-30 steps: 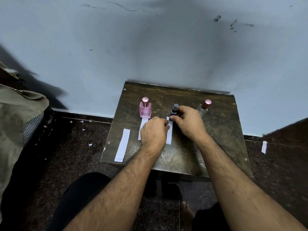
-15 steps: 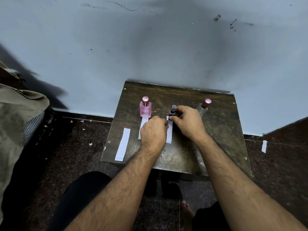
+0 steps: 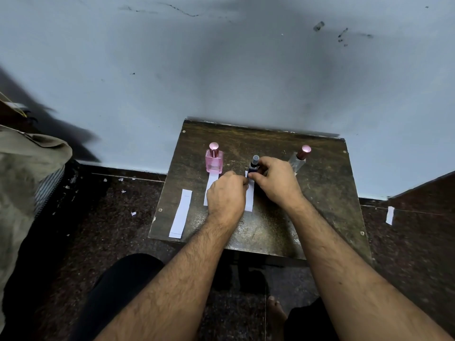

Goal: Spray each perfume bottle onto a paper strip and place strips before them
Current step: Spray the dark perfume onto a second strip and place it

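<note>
Dark, scuffed wood makes up the counter (image 3: 320, 217) I am working over. Nearest on it, at the left edge, a spare paper strip (image 3: 181, 213) lies flat, its long axis running near to far. My left hand (image 3: 226, 196) rests curled over the counter's middle, fingertips pinching the left edge of the middle strip (image 3: 249, 198), which also runs near to far with its far end at the dark bottle (image 3: 253, 166). My right hand (image 3: 277, 180) is closed around that bottle's lower body, and the bottle stands upright. Left of my left hand, another strip (image 3: 210, 187) reaches up to the pink bottle (image 3: 214, 161), upright too. Far right, the clear bottle (image 3: 299, 158) leans with its pink cap to the right.
</note>
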